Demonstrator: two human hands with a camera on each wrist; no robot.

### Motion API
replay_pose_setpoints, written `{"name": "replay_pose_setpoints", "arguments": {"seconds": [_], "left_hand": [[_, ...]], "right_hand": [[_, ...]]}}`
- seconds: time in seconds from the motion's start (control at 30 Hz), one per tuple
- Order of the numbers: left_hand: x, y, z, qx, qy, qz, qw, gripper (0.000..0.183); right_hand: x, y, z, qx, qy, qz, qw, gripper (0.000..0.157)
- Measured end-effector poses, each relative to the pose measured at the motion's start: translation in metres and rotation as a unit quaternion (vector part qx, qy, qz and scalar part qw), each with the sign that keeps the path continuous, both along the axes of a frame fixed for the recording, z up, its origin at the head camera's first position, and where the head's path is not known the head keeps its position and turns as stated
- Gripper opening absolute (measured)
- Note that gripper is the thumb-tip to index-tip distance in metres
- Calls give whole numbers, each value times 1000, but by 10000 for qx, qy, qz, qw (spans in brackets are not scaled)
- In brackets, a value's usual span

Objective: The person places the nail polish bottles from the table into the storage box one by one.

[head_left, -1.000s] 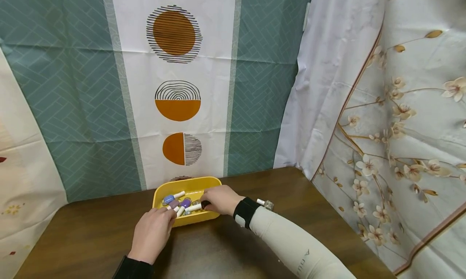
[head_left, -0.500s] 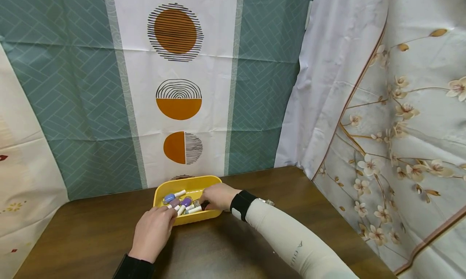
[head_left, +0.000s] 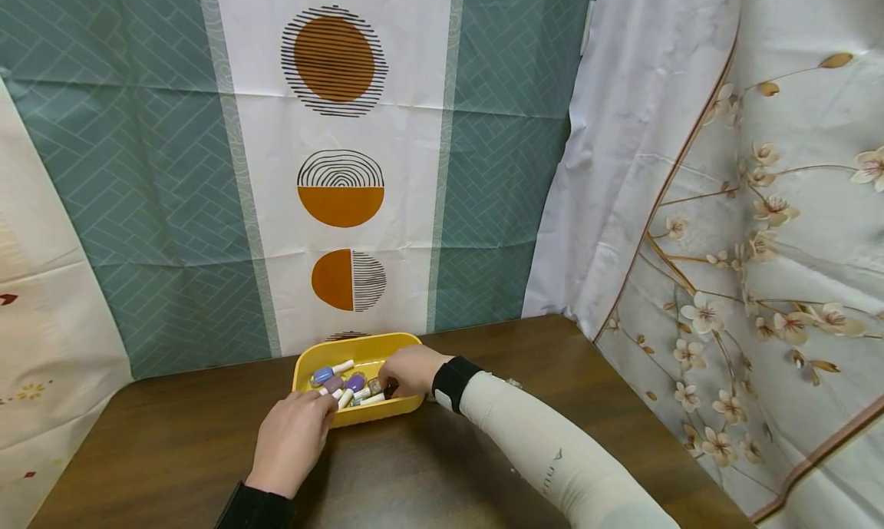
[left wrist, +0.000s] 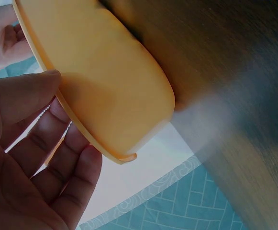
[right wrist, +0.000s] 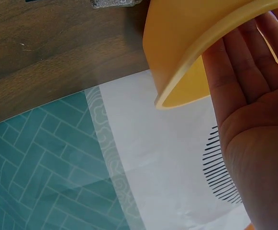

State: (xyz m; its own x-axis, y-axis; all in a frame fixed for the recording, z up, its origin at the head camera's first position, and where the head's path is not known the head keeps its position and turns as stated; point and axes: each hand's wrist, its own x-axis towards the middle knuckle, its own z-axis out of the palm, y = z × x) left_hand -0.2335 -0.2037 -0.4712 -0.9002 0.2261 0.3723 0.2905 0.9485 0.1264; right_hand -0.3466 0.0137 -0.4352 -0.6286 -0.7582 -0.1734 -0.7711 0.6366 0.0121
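A yellow plastic basket (head_left: 373,415) stands on the wooden table with several small nail polish bottles inside, among them a blue one (head_left: 321,376) and a purple one (head_left: 355,382), most with white caps. My left hand (head_left: 293,441) grips its near left rim; in the left wrist view the thumb (left wrist: 43,86) presses the outer wall and the fingers reach behind the rim. From the right side my right hand (head_left: 410,369) dips into the basket, pinching a dark nail polish bottle (head_left: 390,390) low among the others. The right fingertips are hidden behind the basket wall in the right wrist view.
On the table (head_left: 173,444), right of the basket, a clear glittery bottle (head_left: 513,383) lies partly hidden behind the right wrist. A patterned curtain (head_left: 345,145) hangs right behind the table's far edge, and a floral one (head_left: 718,322) along the right.
My right hand has lowered slightly deeper into the basket with the dark nail polish bottle, whose white cap now lies lower among the others. My left hand has stayed on the rim.
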Motion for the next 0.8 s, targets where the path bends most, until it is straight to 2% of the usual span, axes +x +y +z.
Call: {"name": "replay_pose_setpoints", "arguments": {"seconds": [0.33,0.8], "left_hand": [[-1,1,1,19,-40,22,10000,15],[0,0,0,32,62,7,10000,15]], "right_hand": [[-3,-4,-2,-29,-231,-255,9994,18],[-8,-5,-14,-222,-469,-429,9977,14]]}}
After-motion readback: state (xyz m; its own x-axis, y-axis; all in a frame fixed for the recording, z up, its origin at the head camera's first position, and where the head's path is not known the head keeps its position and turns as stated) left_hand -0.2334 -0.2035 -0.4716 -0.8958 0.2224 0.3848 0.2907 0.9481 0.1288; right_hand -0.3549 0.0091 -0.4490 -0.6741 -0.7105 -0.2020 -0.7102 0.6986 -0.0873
